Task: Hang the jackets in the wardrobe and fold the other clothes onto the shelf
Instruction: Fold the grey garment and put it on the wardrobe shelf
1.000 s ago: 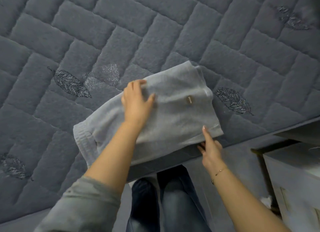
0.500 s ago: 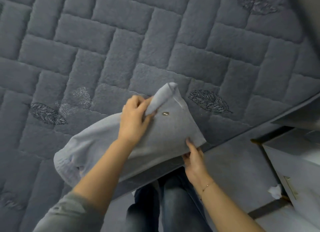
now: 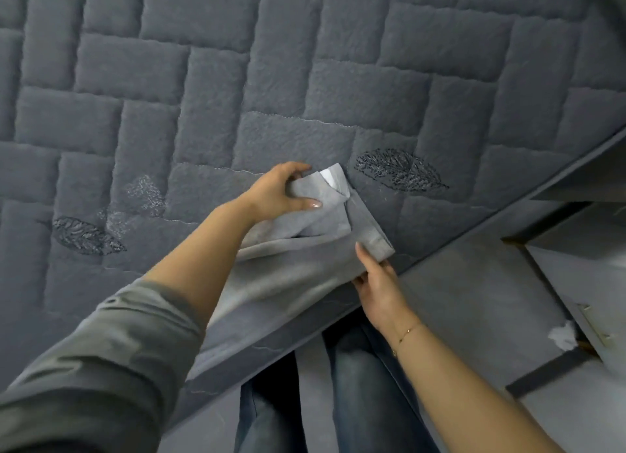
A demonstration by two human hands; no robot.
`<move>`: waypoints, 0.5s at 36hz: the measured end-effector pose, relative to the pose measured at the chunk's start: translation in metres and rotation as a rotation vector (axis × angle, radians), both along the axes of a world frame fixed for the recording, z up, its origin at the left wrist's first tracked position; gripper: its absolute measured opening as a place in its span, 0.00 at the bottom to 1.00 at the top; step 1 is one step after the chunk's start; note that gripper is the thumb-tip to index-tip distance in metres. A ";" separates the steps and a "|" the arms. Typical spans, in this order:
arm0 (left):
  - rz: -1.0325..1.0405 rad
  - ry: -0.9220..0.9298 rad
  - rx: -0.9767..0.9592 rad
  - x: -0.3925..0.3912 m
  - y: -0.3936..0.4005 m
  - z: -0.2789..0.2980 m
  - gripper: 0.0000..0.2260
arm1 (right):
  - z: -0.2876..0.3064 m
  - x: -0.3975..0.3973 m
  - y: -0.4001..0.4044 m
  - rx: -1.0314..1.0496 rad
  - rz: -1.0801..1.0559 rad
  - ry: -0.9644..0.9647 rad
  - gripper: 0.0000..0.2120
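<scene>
Your left grip (image 3: pixel 283 192) is clutching the folded-over top layer of the grey garment (image 3: pixel 288 276), fingers curled round the cloth with the thumb lying along its edge, while your right grip (image 3: pixel 377 283) is pinching the garment's near corner at the edge of the bed (image 3: pixel 305 80). The garment is lying on the quilted grey bed cover near that edge, partly doubled over, with a white label (image 3: pixel 328 175) showing at the turned-up end. Your jeans (image 3: pixel 366 385) are showing below the bed, and a white cabinet (image 3: pixel 582 283) is standing to your right.

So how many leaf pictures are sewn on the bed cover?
3: a dark leaf beside the grey garment's far end, a dark leaf at left, and a pale leaf just above that one. Arms may hide others.
</scene>
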State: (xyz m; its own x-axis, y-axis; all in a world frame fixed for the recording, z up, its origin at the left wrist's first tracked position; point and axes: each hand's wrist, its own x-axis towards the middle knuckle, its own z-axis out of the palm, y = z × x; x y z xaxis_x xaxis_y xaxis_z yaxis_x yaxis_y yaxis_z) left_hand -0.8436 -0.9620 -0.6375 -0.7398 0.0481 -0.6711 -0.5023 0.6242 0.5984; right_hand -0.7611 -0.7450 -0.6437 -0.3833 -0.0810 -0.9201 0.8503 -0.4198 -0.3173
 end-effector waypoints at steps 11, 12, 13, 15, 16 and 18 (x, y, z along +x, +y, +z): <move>-0.115 0.070 0.179 0.011 -0.043 0.056 0.08 | 0.057 0.039 -0.027 0.310 0.358 0.639 0.06; -0.133 0.098 0.165 0.021 -0.055 0.066 0.08 | 0.065 0.047 -0.033 0.315 0.407 0.698 0.07; -0.171 0.138 0.151 0.033 -0.068 0.076 0.08 | 0.074 0.057 -0.041 0.297 0.452 0.751 0.10; -0.280 0.252 0.108 0.063 -0.099 0.097 0.06 | 0.086 0.081 -0.057 0.221 0.540 0.823 0.15; -0.340 0.304 0.073 0.080 -0.116 0.105 0.03 | 0.087 0.096 -0.066 0.205 0.593 0.871 0.17; -0.410 0.370 -0.020 0.118 -0.152 0.116 0.06 | 0.082 0.127 -0.085 0.264 0.737 1.065 0.17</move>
State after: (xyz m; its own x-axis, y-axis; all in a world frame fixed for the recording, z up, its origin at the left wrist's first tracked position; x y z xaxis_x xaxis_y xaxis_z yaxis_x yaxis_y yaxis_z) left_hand -0.7261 -1.1137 -0.5218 -0.8496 0.3721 -0.3738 0.0258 0.7372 0.6752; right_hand -0.6341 -0.8300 -0.5613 -0.8675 -0.4469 -0.2184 0.1368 0.2078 -0.9686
